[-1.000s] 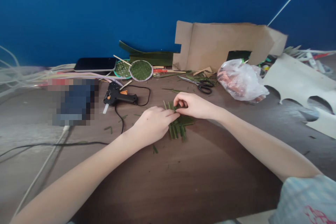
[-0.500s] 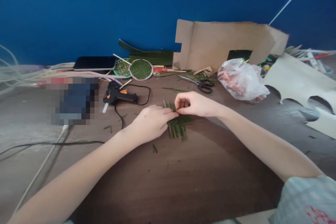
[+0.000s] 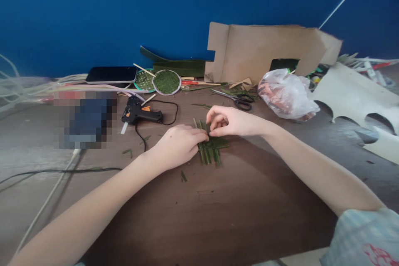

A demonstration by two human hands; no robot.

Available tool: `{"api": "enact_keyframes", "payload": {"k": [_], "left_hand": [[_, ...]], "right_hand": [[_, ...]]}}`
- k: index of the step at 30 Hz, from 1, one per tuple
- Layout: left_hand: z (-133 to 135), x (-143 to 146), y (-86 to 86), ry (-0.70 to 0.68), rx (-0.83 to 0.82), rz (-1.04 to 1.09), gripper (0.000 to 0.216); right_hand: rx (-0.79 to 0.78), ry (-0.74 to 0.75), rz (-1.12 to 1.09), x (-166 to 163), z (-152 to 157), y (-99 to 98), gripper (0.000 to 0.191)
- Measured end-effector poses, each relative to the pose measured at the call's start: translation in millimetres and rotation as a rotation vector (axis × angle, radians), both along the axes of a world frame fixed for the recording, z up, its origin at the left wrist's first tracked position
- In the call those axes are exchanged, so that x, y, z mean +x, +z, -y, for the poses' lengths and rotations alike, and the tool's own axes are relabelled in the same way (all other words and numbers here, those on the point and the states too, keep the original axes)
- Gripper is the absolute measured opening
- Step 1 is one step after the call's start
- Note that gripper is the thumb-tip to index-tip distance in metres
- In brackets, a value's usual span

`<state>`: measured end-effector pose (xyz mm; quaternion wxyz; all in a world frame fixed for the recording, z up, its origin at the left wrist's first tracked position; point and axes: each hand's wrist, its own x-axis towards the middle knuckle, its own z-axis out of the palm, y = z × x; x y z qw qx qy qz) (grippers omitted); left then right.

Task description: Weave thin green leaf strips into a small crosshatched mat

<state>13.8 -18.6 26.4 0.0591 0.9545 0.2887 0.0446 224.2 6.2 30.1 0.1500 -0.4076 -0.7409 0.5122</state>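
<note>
A small woven piece of green leaf strips [image 3: 212, 149] lies flat on the brown table, its strips crossing one another. My left hand [image 3: 182, 145] rests over its left side, fingers together and pressed on the strips. From the right, my right hand [image 3: 229, 121] reaches over the far part of the weave, its fingers curled and thumb and forefinger close together at the strips. The fingertips of both hands nearly meet. Part of the weave is hidden under them.
A black glue gun [image 3: 141, 113] with its cord lies to the left, near a blurred-out device [image 3: 89, 120] on a white cable. Behind are scissors [image 3: 235, 99], round green discs [image 3: 167, 82], a phone [image 3: 111, 75] and cardboard [image 3: 268, 50]. A plastic bag [image 3: 285, 95] sits at right.
My right hand has lifted slightly and its fingers have loosened a little. The left fingertips have drawn back a touch to the left. The weave lies in the same place.
</note>
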Motion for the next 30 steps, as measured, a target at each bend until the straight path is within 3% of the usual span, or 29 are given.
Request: {"api": "enact_keyframes", "payload": {"k": [11, 19, 26, 30], "left_hand": [[-0.4, -0.4, -0.2, -0.004, 0.007, 0.014, 0.035], [-0.9, -1.3, -0.7, -0.029, 0.056, 0.014, 0.033], [1.8, 0.6, -1.1, -0.148, 0.236, -0.066, 0.029], [3.0, 2.4, -1.0, -0.169, 0.237, -0.067, 0.030]], "right_hand": [[0.068, -0.087, 0.171, -0.7, -0.1, -2.9, 0.007], [0.211, -0.053, 0.368, -2.8, 3.5, 0.5, 0.005], [0.189, -0.065, 0.394, -2.2, 1.5, -1.0, 0.008], [0.176, -0.055, 0.388, -1.2, 0.7, -1.9, 0.008]]}}
